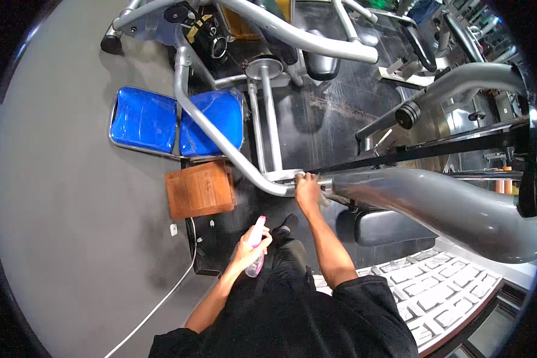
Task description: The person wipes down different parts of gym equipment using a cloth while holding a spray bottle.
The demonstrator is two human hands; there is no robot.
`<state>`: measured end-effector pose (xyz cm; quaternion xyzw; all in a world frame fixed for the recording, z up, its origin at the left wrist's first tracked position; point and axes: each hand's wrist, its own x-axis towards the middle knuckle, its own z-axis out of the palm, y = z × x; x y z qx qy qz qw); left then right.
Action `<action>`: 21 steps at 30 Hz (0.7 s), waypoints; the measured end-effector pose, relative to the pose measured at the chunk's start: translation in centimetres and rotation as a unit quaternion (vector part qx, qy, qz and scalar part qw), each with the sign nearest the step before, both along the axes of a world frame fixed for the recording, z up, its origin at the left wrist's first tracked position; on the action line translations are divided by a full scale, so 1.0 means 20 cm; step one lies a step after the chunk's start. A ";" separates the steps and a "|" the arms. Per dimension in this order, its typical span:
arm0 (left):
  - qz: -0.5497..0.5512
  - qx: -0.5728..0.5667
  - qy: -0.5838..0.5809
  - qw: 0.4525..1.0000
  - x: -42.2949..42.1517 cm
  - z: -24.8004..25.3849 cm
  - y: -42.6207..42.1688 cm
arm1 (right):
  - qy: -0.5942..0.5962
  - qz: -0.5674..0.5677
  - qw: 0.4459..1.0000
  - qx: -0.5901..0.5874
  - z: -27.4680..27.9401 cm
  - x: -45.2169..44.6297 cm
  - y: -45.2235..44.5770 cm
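Observation:
My left hand (243, 251) is wrapped round a spray bottle (255, 266) with a pink and white top and a clear body, held in front of my legs. Reaching forward, my right hand (307, 191) is closed at the joint of a grey tubular gym machine frame (237, 156). A pale cloth (324, 199) shows at the edge of that hand and lies against the metal. The fingers hide most of it.
Left of the frame stand blue padded folding chairs (143, 118) and a brown wooden box or stool (198, 192). A thick curved grey tube (423, 197) runs right, above a black pad (394, 227). A white cable (161, 300) trails along the grey wall.

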<state>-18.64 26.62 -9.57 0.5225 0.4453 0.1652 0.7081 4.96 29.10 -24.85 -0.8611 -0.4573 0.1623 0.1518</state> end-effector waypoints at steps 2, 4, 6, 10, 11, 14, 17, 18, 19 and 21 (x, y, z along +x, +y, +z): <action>0.009 0.000 -0.011 1.000 -0.01 0.01 -0.01 | 0.007 -0.058 0.997 0.044 -0.11 -0.11 0.03; 0.022 -0.018 -0.001 1.000 -0.02 0.01 -0.01 | 0.053 0.026 0.996 0.068 0.06 -0.21 -0.04; 0.017 -0.011 -0.002 1.000 -0.03 -0.01 -0.02 | 0.052 0.029 0.996 0.059 0.12 -0.25 -0.04; 0.030 -0.016 -0.008 0.999 -0.04 -0.01 0.00 | 0.240 -0.016 0.948 0.207 0.03 0.01 -0.01; 0.030 -0.018 -0.009 0.999 -0.03 -0.01 0.01 | 0.138 -0.025 0.968 0.208 0.04 0.10 0.01; 0.036 -0.021 0.000 0.999 -0.04 -0.01 0.00 | -0.076 0.003 0.988 0.134 0.25 0.30 0.09; 0.039 -0.013 -0.016 0.999 -0.05 -0.03 0.01 | -0.222 0.073 0.972 0.009 -0.09 0.42 0.04; 0.040 -0.004 -0.012 0.999 -0.06 -0.02 0.00 | -0.181 0.111 0.973 -0.086 -0.09 0.42 0.05; 0.043 0.006 -0.007 0.999 -0.07 -0.02 0.00 | -0.138 0.150 0.962 -0.179 -0.09 0.41 0.08; 0.061 0.009 -0.006 0.998 -0.10 -0.03 0.00 | -0.056 0.120 0.975 -0.179 -0.11 0.38 0.15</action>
